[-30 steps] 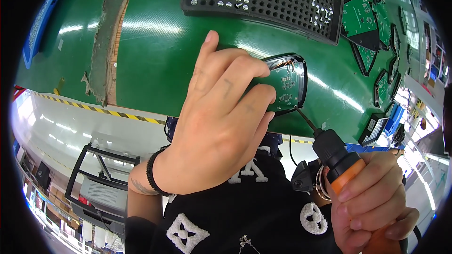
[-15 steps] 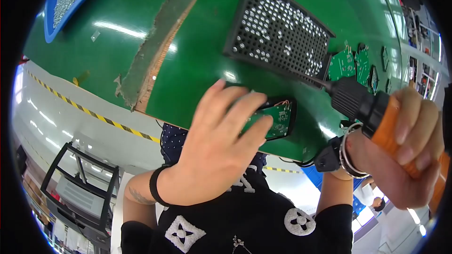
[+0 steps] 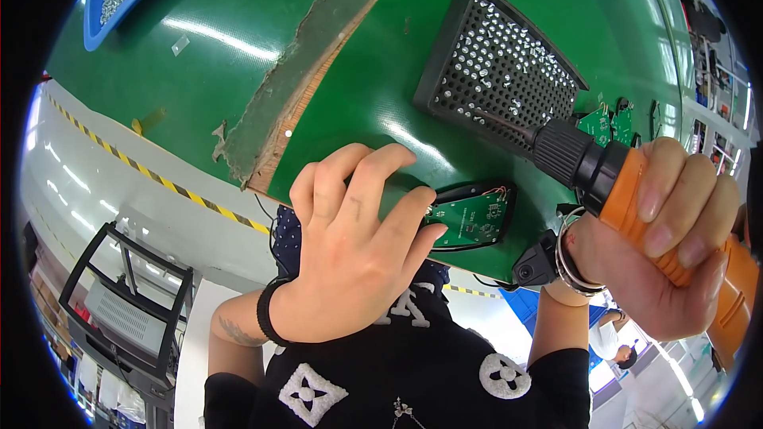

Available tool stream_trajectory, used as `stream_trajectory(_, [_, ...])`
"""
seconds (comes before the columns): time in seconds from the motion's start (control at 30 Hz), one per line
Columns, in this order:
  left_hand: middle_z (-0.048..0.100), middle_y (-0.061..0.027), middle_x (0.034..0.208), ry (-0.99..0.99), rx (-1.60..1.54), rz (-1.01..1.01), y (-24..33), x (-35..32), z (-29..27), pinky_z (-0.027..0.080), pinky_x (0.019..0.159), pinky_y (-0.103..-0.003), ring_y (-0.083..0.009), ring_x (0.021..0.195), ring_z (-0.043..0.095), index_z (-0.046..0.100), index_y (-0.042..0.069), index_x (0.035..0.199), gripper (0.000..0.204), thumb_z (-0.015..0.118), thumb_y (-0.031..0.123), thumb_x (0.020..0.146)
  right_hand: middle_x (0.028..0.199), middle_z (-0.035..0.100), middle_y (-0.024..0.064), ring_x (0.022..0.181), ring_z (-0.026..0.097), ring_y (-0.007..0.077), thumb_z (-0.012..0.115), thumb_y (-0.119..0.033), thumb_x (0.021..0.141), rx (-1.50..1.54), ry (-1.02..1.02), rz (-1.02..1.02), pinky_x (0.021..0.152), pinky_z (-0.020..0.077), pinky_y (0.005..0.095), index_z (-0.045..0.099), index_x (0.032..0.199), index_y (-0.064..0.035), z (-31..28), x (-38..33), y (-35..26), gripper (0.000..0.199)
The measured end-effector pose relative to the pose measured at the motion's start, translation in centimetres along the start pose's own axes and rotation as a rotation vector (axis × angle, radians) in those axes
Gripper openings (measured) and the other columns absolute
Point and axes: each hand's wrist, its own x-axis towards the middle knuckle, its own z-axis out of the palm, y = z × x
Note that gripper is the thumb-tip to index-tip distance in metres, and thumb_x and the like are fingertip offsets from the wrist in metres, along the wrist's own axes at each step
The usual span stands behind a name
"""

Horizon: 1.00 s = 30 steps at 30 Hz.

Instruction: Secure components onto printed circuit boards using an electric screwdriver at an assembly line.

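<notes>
My right hand (image 3: 675, 246) is wrapped round an orange and black electric screwdriver (image 3: 624, 183). Its thin bit reaches left over the near part of a black perforated screw tray (image 3: 445, 83), where many small silver screws (image 3: 485, 52) sit in rows of holes. Whether the bit touches a screw I cannot tell. My left hand (image 3: 350, 246) is open, fingers bent and apart, at the left side of a black casing (image 3: 507, 210) that holds a green circuit board (image 3: 473, 218). Thumb and forefinger are close to the casing's left end, which they partly hide.
More green circuit boards (image 3: 604, 123) lie right of the tray. A worn strip with a raw wooden edge (image 3: 318, 56) crosses the green table (image 3: 214, 95). A blue bin (image 3: 95, 28) of small metal parts stands far left. Below left is a black-framed machine (image 3: 127, 318).
The screwdriver's bit has moved left across the tray toward its near left corner. My left hand has drawn back left, uncovering more of the circuit board. The whole view has shifted slightly.
</notes>
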Motion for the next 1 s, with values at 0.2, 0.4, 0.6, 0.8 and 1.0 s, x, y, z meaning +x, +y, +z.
stream_trajectory(0.2, [0.051, -0.0068, 0.111, -0.005, -0.005, -0.008, 0.0, 0.0, 0.1, 0.029, 0.087, -0.041, -0.0304, 0.101, 0.044, 0.064, 0.011, 0.086, 0.031, 0.078, 0.017, 0.059, 0.06, 0.046, 0.0009, 0.055, 0.047, 0.0093, 0.051, -0.021, 0.071, -0.047, -0.043, 0.096, 0.061, 0.0368, 0.0252, 0.042, 0.066, -0.0133, 0.2, -0.1, 0.0, 0.013])
stream_trajectory(0.4, [0.051, -0.0066, 0.11, 0.006, -0.008, -0.003, -0.1, 0.0, 0.1, 0.029, 0.087, -0.041, -0.03, 0.1, 0.044, 0.064, 0.011, 0.086, 0.03, 0.077, 0.017, 0.059, 0.062, 0.048, 0.0014, 0.053, 0.048, 0.0103, 0.054, -0.017, 0.074, -0.013, -0.052, 0.07, 0.056, 0.0394, 0.0267, 0.041, 0.08, -0.0134, 0.0, -0.7, -0.5, 0.015])
stream_trajectory(0.6, [0.053, -0.0059, 0.107, 0.013, -0.027, -0.017, 0.0, 0.1, 0.0, 0.029, 0.086, -0.04, -0.0294, 0.099, 0.045, 0.064, 0.011, 0.085, 0.031, 0.077, 0.015, 0.057, 0.065, 0.051, 0.0026, 0.047, 0.048, 0.0134, 0.059, -0.01, 0.079, 0.144, -0.15, -0.015, 0.046, 0.0436, 0.0288, 0.039, 0.107, -0.0143, 2.4, -3.9, -3.2, 0.035])
stream_trajectory(0.8, [0.055, -0.0057, 0.106, 0.027, -0.074, -0.022, -0.1, 0.0, 0.1, 0.03, 0.084, -0.04, -0.0289, 0.097, 0.047, 0.064, 0.011, 0.085, 0.036, 0.078, 0.011, 0.051, 0.063, 0.053, 0.003, 0.042, 0.049, 0.0152, 0.062, -0.005, 0.08, 0.165, -0.188, -0.047, 0.04, 0.0458, 0.03, 0.039, 0.12, -0.0145, 3.9, -6.4, -2.9, 0.047])
stream_trajectory(1.0, [0.055, -0.0062, 0.106, 0.026, -0.073, -0.016, 0.0, 0.1, 0.1, 0.03, 0.084, -0.04, -0.0286, 0.097, 0.047, 0.064, 0.01, 0.084, 0.038, 0.077, 0.009, 0.049, 0.062, 0.053, 0.0026, 0.042, 0.049, 0.0151, 0.062, -0.004, 0.08, 0.159, -0.19, 0.029, 0.04, 0.0467, 0.0299, 0.039, 0.121, -0.0147, 4.2, -6.2, -2.8, 0.048])
